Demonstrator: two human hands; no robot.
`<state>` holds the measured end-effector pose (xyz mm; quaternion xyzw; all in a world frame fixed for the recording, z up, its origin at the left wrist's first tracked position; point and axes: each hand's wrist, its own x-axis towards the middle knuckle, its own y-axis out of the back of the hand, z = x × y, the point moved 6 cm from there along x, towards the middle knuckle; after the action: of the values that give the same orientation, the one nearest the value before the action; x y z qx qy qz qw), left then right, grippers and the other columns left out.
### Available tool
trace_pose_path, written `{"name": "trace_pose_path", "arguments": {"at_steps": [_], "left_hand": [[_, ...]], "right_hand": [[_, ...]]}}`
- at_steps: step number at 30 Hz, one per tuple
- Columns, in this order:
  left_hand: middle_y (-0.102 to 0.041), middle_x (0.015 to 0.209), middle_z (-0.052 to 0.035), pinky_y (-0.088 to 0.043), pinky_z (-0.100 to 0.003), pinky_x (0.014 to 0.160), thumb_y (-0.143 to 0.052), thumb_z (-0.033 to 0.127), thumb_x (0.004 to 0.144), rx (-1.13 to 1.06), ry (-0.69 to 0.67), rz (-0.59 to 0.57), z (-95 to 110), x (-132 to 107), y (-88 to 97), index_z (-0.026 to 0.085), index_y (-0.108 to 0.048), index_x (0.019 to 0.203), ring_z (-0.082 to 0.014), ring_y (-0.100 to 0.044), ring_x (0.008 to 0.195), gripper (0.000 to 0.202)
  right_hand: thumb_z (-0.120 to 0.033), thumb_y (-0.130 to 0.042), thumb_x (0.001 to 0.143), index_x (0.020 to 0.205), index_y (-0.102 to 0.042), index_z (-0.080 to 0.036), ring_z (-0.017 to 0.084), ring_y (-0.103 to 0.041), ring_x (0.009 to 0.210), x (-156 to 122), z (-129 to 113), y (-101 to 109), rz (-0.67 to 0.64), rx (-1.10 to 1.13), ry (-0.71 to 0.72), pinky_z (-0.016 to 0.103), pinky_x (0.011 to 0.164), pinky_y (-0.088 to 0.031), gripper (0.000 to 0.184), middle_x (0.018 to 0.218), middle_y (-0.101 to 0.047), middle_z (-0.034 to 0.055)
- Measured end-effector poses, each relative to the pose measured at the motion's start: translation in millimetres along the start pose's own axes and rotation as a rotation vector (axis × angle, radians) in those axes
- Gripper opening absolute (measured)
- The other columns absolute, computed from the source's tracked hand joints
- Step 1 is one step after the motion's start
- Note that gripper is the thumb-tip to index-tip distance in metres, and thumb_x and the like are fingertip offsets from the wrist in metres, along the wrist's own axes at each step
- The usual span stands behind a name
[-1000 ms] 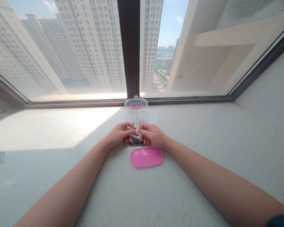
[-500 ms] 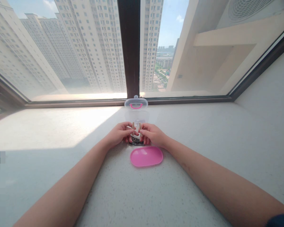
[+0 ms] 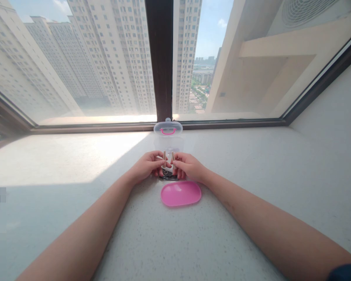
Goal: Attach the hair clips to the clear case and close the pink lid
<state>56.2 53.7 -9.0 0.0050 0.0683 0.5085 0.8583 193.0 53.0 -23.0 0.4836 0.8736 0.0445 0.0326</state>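
Observation:
My left hand is closed, its thumb and fingers pinching a short, light-brown stick-like piece held upright. Opposite it, my right hand pinches a similar slim piece, tilted slightly. A small gap separates the two pieces. Below and between the hands lies a dark bundle with a small ring on it; the fingers hide part of it and its kind is unclear. Just nearer to me a pink oval tray rests on the pale speckled surface.
Behind my hands, a clear plastic box lid with a pink handle stands by the window frame. Clear plastic shows below it, partly hidden by the hands. Sunlight falls across the left of the sill.

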Motion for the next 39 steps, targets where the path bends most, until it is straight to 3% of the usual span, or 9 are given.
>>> {"name": "trace_pose_path", "arguments": {"at_steps": [39], "left_hand": [[-0.069, 0.087, -0.0074, -0.038, -0.018, 0.042, -0.063, 0.034, 0.08, 0.026, -0.022, -0.013, -0.7, 0.5, 0.4, 0.015, -0.053, 0.092, -0.0093, -0.06, 0.051, 0.024]], "right_hand": [[-0.02, -0.05, 0.083, 0.085, -0.054, -0.016, 0.009, -0.054, 0.043, -2.3, -3.4, -0.1, -0.007, -0.033, -0.002, 0.018, 0.041, -0.043, 0.005, 0.061, -0.06, -0.0004]]}}
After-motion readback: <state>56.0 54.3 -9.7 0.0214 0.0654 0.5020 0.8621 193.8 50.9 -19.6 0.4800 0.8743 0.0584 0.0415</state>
